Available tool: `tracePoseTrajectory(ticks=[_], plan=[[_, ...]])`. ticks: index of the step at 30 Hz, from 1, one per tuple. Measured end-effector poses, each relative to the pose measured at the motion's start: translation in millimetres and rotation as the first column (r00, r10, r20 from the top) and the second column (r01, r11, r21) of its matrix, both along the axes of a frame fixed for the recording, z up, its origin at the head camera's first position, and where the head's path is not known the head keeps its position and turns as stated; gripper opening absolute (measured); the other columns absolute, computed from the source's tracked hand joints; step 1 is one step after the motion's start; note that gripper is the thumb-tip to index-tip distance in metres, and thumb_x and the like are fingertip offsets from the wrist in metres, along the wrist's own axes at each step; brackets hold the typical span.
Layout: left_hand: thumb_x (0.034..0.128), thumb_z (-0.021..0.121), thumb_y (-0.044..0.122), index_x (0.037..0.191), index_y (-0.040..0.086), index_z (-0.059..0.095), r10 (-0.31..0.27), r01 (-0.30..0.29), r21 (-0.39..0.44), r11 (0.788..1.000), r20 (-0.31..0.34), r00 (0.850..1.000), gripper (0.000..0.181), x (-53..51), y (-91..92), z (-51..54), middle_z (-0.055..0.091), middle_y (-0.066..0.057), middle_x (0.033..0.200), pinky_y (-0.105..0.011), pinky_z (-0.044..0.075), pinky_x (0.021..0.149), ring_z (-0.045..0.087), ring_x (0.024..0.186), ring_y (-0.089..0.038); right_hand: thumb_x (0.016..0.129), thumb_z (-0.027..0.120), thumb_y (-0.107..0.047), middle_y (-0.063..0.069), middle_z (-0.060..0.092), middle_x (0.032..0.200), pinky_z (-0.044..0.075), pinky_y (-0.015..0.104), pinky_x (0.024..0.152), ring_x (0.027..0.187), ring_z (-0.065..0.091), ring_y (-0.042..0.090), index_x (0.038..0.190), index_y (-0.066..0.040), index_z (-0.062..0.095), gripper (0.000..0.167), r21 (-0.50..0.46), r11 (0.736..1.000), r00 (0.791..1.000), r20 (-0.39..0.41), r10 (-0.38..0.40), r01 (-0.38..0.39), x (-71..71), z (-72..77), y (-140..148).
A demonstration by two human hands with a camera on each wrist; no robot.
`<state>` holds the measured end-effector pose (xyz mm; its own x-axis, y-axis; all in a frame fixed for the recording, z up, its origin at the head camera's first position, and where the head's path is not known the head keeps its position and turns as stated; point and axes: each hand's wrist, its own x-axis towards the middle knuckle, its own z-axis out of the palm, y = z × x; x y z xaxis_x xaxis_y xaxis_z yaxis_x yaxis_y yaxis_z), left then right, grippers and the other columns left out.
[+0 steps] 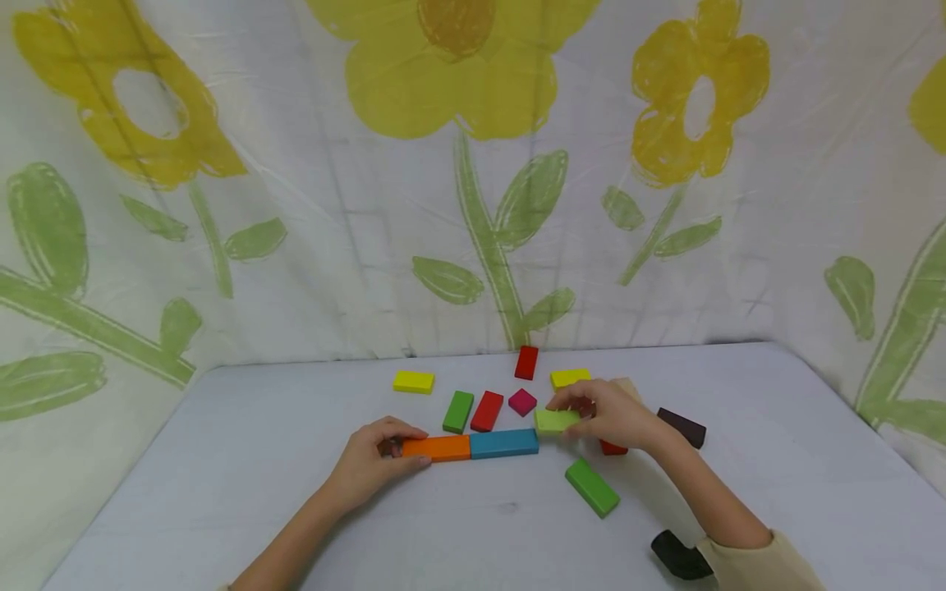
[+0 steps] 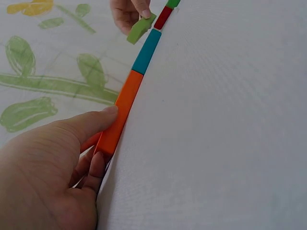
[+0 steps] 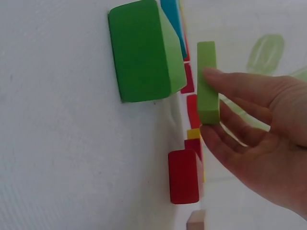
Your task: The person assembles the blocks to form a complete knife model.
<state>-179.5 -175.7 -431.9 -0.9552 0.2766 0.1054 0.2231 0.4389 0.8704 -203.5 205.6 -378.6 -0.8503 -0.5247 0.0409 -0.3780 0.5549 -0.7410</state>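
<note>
On the white table an orange block point(image 1: 442, 448) and a blue block point(image 1: 504, 443) lie end to end in a row. My left hand point(image 1: 375, 455) grips the orange block at its outer end, thumb on the near side and fingers on the far side. Beyond the blue block's right end, my right hand point(image 1: 609, 412) pinches a light green block point(image 1: 556, 422). In the right wrist view that light green block point(image 3: 207, 91) is raised off the table between thumb and fingers. A red block point(image 1: 613, 447) is partly hidden beneath the right hand.
Behind the row lie a green block point(image 1: 458, 411), a red block point(image 1: 487, 410), a pink block point(image 1: 522, 401), a yellow block point(image 1: 414, 382) and others. Nearer is another green block point(image 1: 591, 487). A dark brown block point(image 1: 681, 428) and a black object point(image 1: 680, 556) lie rightward.
</note>
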Motion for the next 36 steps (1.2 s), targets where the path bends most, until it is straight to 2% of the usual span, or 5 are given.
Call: tracePoseTrajectory(ticks=[11,19,30,36], plan=[[0.0859,0.089,0.016,0.11,0.009,0.082,0.001,-0.001,0.004,1.0,-0.001,1.0,0.026,-0.7,0.8,-1.7,0.071,-0.004,0.103,-0.02,0.046,0.072,0.055,0.082,-0.013,0.09,0.082,-0.006,0.009,0.073,0.113,0.054,0.025,0.085,0.101,0.06,0.02,0.117,0.0,0.074,0.03,-0.002,1.0,0.997,0.08,0.015,-0.015,-3.9,-9.3,4.5],[0.0864,0.088,0.016,0.111,0.009,0.081,-0.004,0.004,0.002,1.0,0.001,1.0,0.026,0.3,1.0,-1.4,0.071,-0.003,0.105,-0.021,0.046,0.071,0.054,0.082,-0.013,0.089,0.084,-0.007,0.008,0.072,0.113,0.054,0.025,0.086,0.103,0.059,0.021,0.118,-0.001,0.075,0.032,0.013,1.0,0.995,0.098,0.015,-0.017,-4.0,-12.8,2.1],[0.086,0.089,0.016,0.111,0.009,0.081,0.002,-0.002,-0.008,1.0,-0.004,1.0,0.027,0.8,0.7,1.1,0.071,-0.003,0.104,-0.021,0.046,0.071,0.054,0.081,-0.012,0.088,0.085,-0.007,0.005,0.071,0.108,0.052,0.023,0.076,0.095,0.057,0.018,0.117,-0.002,0.075,0.031,0.05,0.998,0.996,0.087,0.02,-0.025,-2.2,-11.4,-1.5],[0.0857,0.089,0.017,0.111,0.009,0.081,0.009,-0.009,-0.013,1.0,0.0,1.0,0.027,0.8,0.9,2.0,0.072,-0.003,0.105,-0.021,0.046,0.071,0.054,0.081,-0.012,0.089,0.084,-0.01,0.003,0.071,0.11,0.052,0.023,0.079,0.098,0.057,0.019,0.117,-0.003,0.075,0.031,0.068,0.998,0.995,0.102,0.01,-0.017,-3.2,-12.3,-1.9]])
